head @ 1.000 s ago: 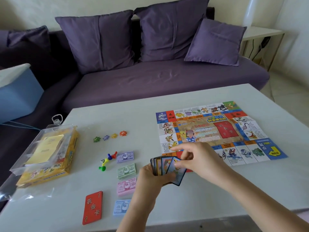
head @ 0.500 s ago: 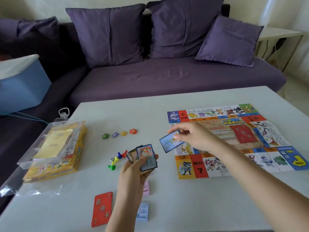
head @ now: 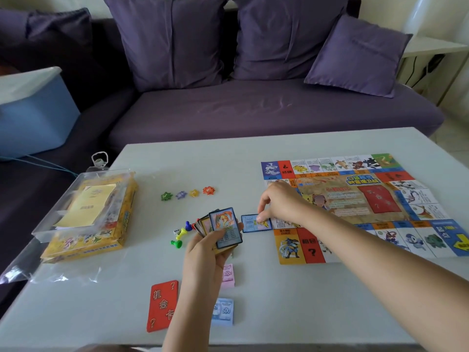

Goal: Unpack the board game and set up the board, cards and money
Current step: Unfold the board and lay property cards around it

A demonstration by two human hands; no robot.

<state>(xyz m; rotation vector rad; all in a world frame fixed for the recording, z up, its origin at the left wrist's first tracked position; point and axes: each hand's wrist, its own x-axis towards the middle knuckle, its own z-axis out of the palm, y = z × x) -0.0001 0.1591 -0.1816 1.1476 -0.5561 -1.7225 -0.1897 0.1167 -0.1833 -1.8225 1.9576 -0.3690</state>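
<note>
Pinching card [head: 250, 224] flat on table [head: 253, 158], just left of board [head: 355, 207]

Gripped by right hand [head: 279, 201] with thumb and forefinger curled onto card's right end, other fingers tucked, wrist over board's left edge. Clutching fan [head: 224, 228] of cards in left hand [head: 205, 252], thumb across top card, just beside the flat card; contact between them not clear. By left forearm: pink money [head: 228, 274], blue money [head: 224, 312], red deck [head: 162, 304]. Further left: pawns [head: 181, 233], four star tokens [head: 187, 194], box [head: 88, 217] at table's left edge
</note>
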